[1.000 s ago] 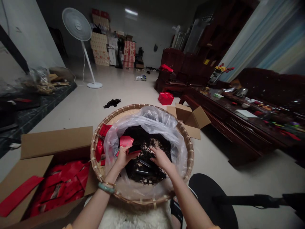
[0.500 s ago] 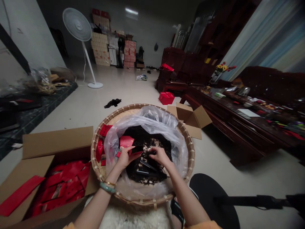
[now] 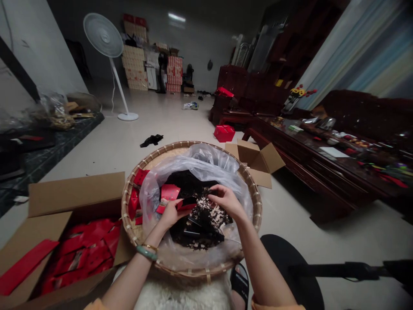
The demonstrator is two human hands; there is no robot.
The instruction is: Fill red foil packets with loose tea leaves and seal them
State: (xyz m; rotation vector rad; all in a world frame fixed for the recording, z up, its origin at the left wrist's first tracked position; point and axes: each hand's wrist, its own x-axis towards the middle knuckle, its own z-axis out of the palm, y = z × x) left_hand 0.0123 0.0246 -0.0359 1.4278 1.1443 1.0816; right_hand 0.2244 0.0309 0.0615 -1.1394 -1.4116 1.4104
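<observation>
A round woven basket [image 3: 135,189] sits in front of me on the floor. Inside it lies an open clear plastic bag [image 3: 200,165] holding a heap of dark loose leaves [image 3: 193,183]. My left hand [image 3: 169,213] is closed on a small red packet [image 3: 182,204], its mouth held open over the leaves. My right hand [image 3: 227,200] is raised above the heap, fingers pinched on a clump of leaves right beside the packet's mouth. More red packets [image 3: 137,196] lie in the basket's left side. A small black scale [image 3: 201,230] lies half buried in the leaves.
An open cardboard box [image 3: 74,193] full of red packets is at my left. A smaller open carton [image 3: 258,161] stands behind the basket on the right. A long dark wooden table [image 3: 322,172] runs along the right. A standing fan [image 3: 105,36] is far back left.
My right hand has lifted out of the leaf heap with a pinch of leaves and moved up to the packet's mouth. My left hand has kept the packet in about the same place.
</observation>
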